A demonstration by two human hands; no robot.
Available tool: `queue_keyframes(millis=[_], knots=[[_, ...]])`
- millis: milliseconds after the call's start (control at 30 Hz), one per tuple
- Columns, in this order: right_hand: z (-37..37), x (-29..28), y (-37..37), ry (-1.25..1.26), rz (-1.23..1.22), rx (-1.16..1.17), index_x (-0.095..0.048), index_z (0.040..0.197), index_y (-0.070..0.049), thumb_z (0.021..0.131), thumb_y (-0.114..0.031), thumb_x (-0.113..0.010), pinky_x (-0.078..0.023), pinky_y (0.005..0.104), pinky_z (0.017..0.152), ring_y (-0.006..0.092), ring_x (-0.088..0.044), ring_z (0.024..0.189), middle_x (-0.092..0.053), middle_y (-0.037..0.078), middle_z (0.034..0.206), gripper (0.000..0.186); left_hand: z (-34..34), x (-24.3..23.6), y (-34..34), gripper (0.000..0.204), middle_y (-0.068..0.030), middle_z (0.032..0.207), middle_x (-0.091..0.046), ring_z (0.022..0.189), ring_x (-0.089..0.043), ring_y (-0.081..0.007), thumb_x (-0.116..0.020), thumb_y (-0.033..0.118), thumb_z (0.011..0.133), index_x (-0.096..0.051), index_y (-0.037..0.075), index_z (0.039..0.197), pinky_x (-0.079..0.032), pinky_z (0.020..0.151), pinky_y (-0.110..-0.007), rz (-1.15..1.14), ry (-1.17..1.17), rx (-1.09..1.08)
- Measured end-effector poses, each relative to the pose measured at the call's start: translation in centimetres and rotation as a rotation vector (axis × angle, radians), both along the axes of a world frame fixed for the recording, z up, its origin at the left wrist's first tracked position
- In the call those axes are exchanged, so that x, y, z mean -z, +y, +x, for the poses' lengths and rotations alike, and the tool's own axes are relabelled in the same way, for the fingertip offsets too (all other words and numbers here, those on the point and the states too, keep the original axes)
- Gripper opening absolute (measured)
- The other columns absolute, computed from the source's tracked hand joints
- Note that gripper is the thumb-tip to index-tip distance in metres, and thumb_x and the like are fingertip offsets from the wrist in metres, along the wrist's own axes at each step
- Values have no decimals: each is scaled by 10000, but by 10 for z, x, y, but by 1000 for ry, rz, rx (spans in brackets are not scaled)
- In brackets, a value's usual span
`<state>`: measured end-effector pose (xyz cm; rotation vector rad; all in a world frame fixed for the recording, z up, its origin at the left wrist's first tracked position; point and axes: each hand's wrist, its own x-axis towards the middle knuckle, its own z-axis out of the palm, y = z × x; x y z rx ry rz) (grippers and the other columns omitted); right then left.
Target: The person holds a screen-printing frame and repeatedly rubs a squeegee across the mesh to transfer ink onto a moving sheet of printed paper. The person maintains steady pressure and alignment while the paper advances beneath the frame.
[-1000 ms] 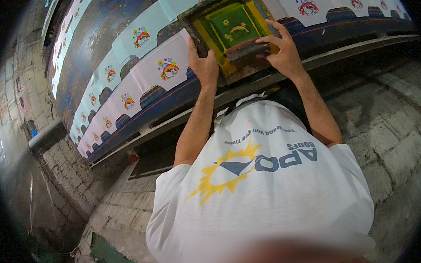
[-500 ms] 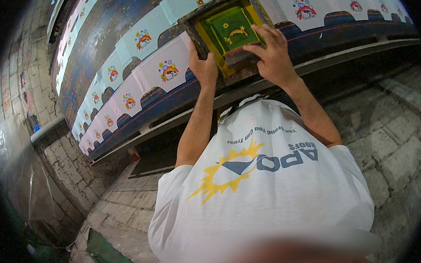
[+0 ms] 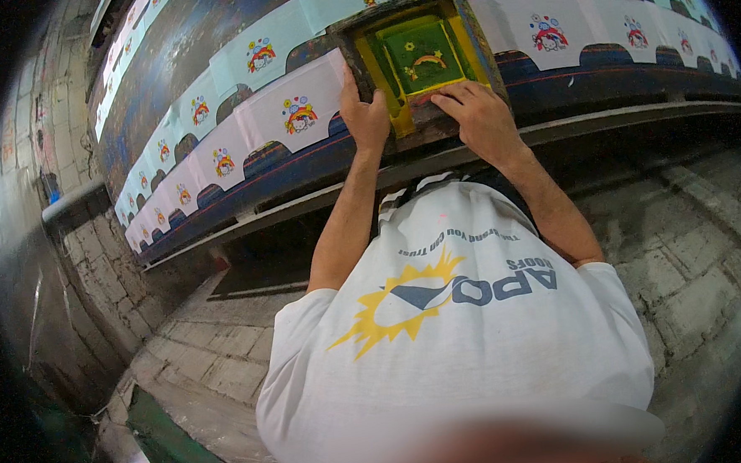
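A wooden screen-printing frame (image 3: 487, 62) lies over the row of white fabric pieces. Its green mesh (image 3: 415, 49) carries a rainbow-and-flower stencil, bordered by yellow ink. My left hand (image 3: 366, 118) grips the frame's left side, thumb against the wood and forefinger along the outer edge. Over the near end of the mesh, my right hand (image 3: 484, 121) is closed, fingers bent down on what looks like a squeegee, a brownish bar mostly covered by the fingers. The fabric under the frame is hidden. Beside it on the left is a printed white fabric piece (image 3: 293, 110) with a colourful cartoon motif.
Printed pieces run on along the long dark table (image 3: 186, 61), with a pale blue row (image 3: 251, 36) behind. A metal rail (image 3: 302, 197) edges the table's near side. A block wall (image 3: 96, 263) and a pipe (image 3: 76, 203) stand at left; a green sheet (image 3: 176, 443) lies lower left.
My right hand has come down toward the frame's near end, its fingers now bent together over the bar. My left hand keeps its hold. The whole view has shifted slightly.
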<state>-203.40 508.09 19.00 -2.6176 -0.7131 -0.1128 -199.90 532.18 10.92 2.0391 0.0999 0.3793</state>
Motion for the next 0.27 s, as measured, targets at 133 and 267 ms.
queue_keyframes(millis=[133,267], knots=[[32,11,10,-53,62,40,-761,1284,-96,902,49,-662,-590,413,1027,285,-690,1184,-739,69,1277,420,-1,5,2,763,-311,1491,-625,1339,-652,-337,-691,1,898,-432,-106,1607,-498,1135,-399,93,5,-19],[87,23,18,-100,47,51,-760,1303,-128,917,45,-666,-588,411,1037,296,-688,1213,-741,77,1279,433,-1,10,2,822,-267,1490,-621,1361,-616,-409,-702,17,894,-392,-43,1653,-481,1144,-437,41,-8,-9]])
